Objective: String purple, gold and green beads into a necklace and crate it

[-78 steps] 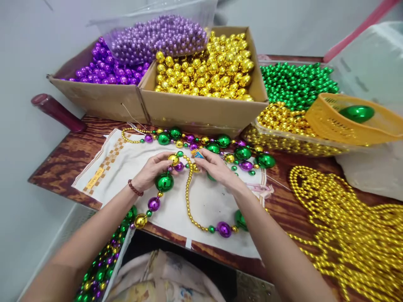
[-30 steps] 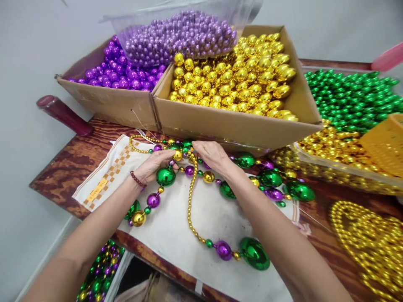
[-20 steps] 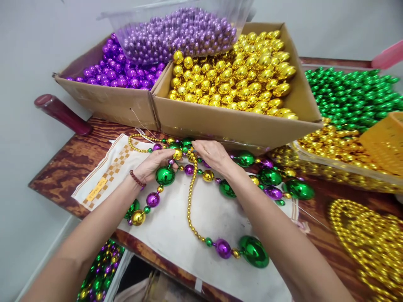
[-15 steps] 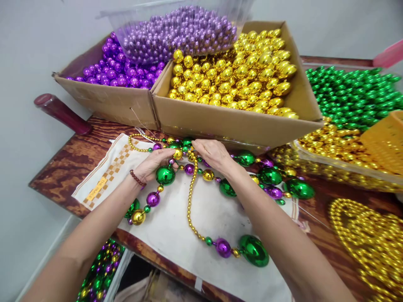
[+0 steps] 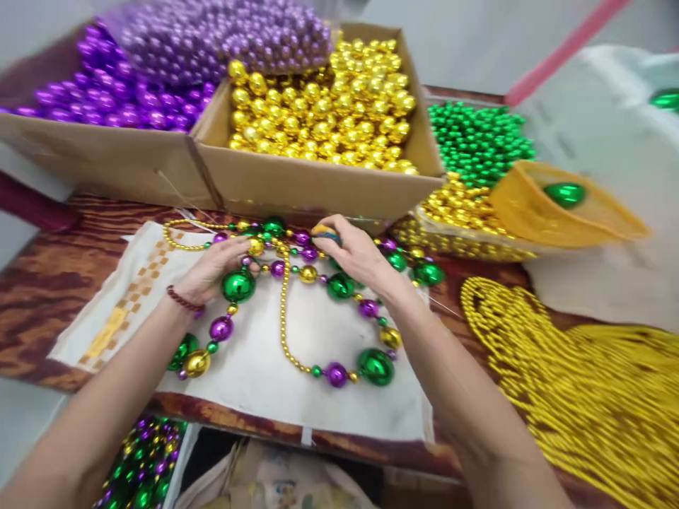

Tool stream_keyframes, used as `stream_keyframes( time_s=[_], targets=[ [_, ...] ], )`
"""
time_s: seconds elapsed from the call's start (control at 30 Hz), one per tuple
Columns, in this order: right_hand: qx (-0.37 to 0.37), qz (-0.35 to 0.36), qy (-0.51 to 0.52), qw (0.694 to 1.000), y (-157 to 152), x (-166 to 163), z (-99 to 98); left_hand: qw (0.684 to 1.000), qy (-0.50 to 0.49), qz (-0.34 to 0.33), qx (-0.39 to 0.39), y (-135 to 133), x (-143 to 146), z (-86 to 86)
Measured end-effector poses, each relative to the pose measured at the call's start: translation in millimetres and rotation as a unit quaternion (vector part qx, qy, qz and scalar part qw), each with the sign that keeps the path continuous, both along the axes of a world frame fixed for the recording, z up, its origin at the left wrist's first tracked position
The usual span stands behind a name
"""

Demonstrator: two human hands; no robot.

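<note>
A bead necklace (image 5: 286,311) of green, purple and gold balls lies on a white cloth (image 5: 249,360). My left hand (image 5: 215,265), with a bead bracelet at the wrist, pinches a gold bead of the strand beside a large green ball (image 5: 238,285). Close to it, my right hand (image 5: 353,254) is closed on a small blue and yellow object (image 5: 325,232) at the strand's far end. Both hands work just in front of the cardboard boxes.
A box of purple balls (image 5: 106,106) and a box of gold balls (image 5: 318,99) stand behind. Green beads (image 5: 477,138), an orange basket (image 5: 562,208) holding a green ball, and gold strands (image 5: 573,396) lie to the right. Finished necklaces (image 5: 141,459) sit below the wooden table (image 5: 32,283).
The view has swung to the right and blurred. My right hand has lifted slightly, showing the small blue and yellow object in its fingers. My left hand keeps its pinch on the strand.
</note>
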State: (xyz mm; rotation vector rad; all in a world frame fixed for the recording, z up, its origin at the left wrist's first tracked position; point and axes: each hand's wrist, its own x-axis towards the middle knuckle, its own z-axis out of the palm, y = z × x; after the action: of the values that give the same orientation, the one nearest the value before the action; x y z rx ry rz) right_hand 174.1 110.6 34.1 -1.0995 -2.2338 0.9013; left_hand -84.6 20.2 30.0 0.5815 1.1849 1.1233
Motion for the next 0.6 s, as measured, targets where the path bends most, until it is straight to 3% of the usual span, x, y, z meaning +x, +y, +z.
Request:
stream_keyframes(
  time_s=[0.07, 0.17, 0.23, 0.27, 0.37, 0.47, 0.6],
  targets=[
    [-0.001, -0.104, 0.045, 0.994, -14.4, 56.8, 5.1, 1.0, 0.017, 0.015, 0.002, -2.5, 2.6, 3.9],
    [0.041, -0.293, 0.044, 0.954, -41.5, 152.6, 8.3, 0.999, 0.042, 0.032, 0.011, -8.2, 9.3, 11.7],
    [0.049, -0.36, 0.003, 0.932, -59.7, 202.3, 2.9, 0.997, 0.06, 0.035, 0.022, -13.7, 15.8, 19.2],
    [0.014, -0.358, -0.019, 0.933, -67.3, 218.5, -2.8, 0.996, 0.071, 0.035, 0.031, -16.8, 19.2, 23.4],
    [-0.043, -0.319, -0.104, 0.941, -81.2, 231.7, -26.3, 0.992, 0.109, 0.031, 0.064, -25.7, 28.1, 35.3],
    [-0.018, -0.294, -0.18, 0.939, -81.6, 215.9, -46.8, 0.986, 0.136, 0.027, 0.093, -34.1, 31.4, 44.4],
    [-0.014, -0.232, -0.201, 0.952, -77.3, 204.8, -57.0, 0.981, 0.154, 0.019, 0.117, -45.8, 28.8, 52.3]
  ],
)
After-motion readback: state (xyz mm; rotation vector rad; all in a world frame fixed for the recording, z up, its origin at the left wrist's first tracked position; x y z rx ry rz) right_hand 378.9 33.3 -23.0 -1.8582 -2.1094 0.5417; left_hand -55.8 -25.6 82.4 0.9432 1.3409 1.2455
